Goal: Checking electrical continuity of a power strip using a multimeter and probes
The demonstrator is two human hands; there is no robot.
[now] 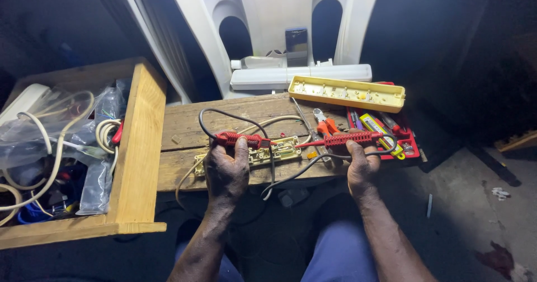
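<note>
Two bare hands come up from the lap nearest the camera, each closed around one red test probe. Left hand (225,169) has its fingers curled fully round the left probe (241,140), whose long axis runs nearly level, tip pointing right toward the open socket strip base (263,152) lying on the wooden bench (184,122). Right hand (362,163) grips the right probe (349,139) the same way, tip pointing left and slightly down at that same strip. One dark lead (305,169) trails from each probe, looping over the bench front. Beyond lie one yellow strip cover (347,93), one pair of orange-handled pliers (324,124) and one red tool tray (400,139). One wooden box (140,148) of cables stands left; one white plastic chair (268,30) stands behind.
</note>
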